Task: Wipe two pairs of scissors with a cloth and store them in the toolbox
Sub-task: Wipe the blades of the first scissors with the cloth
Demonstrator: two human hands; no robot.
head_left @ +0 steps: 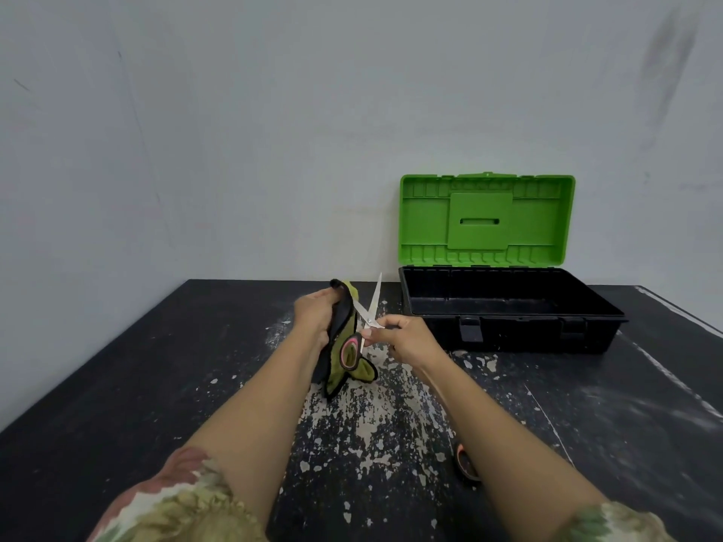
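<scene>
My right hand (pixel 405 338) grips a pair of silver scissors (pixel 372 303) by the handles, blades spread apart and pointing up. My left hand (pixel 315 312) holds a green and black cloth (pixel 346 354) pressed against one blade, with the cloth's lower end hanging down to the table. A second pair of scissors (pixel 465 461) with a dark and orange handle lies on the table under my right forearm, mostly hidden. The toolbox (pixel 512 307) stands open at the back right, its black tray looking empty and its green lid (pixel 487 221) upright.
The black table (pixel 137 385) has worn, flaking pale patches in the middle. A grey wall rises right behind the toolbox lid. The table's edge runs diagonally at the far right.
</scene>
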